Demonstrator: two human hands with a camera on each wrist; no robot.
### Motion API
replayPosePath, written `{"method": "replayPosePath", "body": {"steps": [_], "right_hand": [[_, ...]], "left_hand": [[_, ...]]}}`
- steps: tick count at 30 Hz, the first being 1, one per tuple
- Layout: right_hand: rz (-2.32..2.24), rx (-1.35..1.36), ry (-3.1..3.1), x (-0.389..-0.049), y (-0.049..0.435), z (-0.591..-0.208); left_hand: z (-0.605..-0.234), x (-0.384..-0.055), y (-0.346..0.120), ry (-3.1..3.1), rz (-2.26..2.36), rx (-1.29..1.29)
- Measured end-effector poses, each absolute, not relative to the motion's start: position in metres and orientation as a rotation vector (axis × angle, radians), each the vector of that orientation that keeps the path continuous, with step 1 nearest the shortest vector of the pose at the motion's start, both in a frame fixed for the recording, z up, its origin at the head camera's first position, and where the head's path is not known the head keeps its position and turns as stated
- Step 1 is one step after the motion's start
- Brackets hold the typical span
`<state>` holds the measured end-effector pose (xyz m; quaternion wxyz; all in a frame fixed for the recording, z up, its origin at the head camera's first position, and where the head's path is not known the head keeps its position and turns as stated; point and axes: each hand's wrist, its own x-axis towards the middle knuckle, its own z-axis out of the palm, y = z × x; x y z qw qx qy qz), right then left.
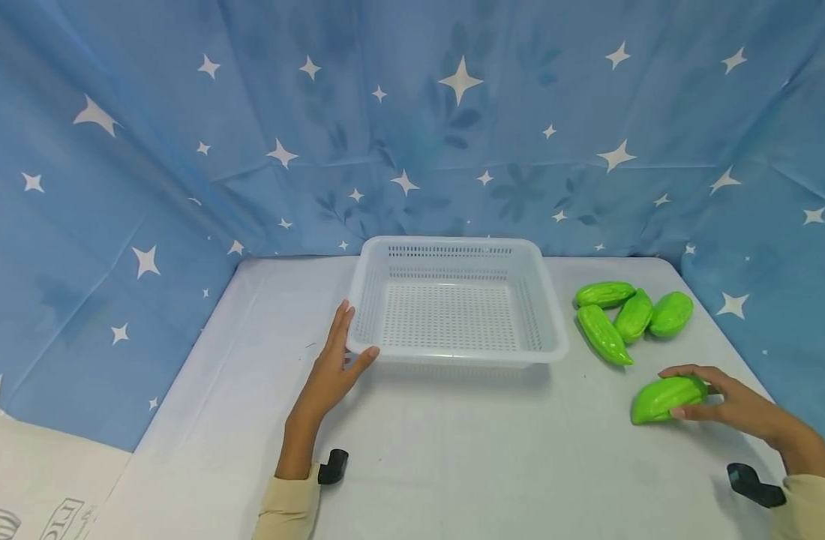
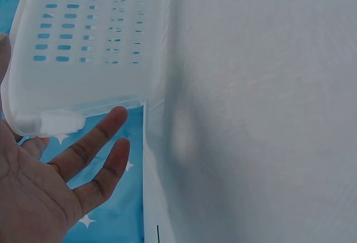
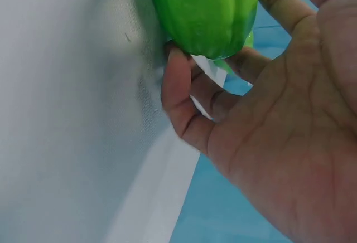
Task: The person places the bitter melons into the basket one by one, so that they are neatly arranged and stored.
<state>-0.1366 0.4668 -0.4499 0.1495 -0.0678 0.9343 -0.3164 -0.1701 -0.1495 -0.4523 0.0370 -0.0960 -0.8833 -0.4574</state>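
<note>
A white perforated plastic basket [image 1: 453, 354] stands at the back middle of the table. My left hand [image 1: 333, 373] is at its near left corner, the thumb on the front rim and the fingers extended along the left side. In the left wrist view, two straight fingers [image 2: 92, 140] show beside the basket wall [image 2: 100, 81]. At the right, my right hand [image 1: 739, 405] grips a glossy green, ridged, gourd-like vegetable [image 1: 662, 399] from its right end, thumb in front and fingers behind. The right wrist view shows curled fingers at the rounded end of this green vegetable [image 3: 206, 17].
Several similar green vegetables [image 1: 603, 334] lie grouped right of the basket, near the table's far right. The table [image 1: 453, 450] has a white cover. A blue curtain with white stars [image 1: 412, 150] stands close behind and at both sides. Printed cloth [image 1: 41, 480] shows at lower left.
</note>
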Motion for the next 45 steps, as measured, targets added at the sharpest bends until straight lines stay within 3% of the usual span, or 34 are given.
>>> {"method": "replayPosePath", "body": {"steps": [12, 23, 34, 45], "right_hand": [[-0.761, -0.142, 2.662, -0.129, 0.462, -0.444], [-1.043, -0.220, 2.601, -0.127, 0.438, -0.426], [-1.732, -0.688, 2.342, -0.151, 0.369, -0.401], [-2.102, -0.519, 2.064, -0.175, 0.295, -0.379]], "left_hand": [[-0.452, -0.169, -0.150, -2.697, -1.418, -0.310], [-0.454, -0.168, -0.148, -2.710, -1.406, -0.294], [-0.452, -0.172, -0.147, -2.694, -1.431, -0.287], [-0.453, -0.168, -0.147, -2.701, -1.438, -0.267]]}}
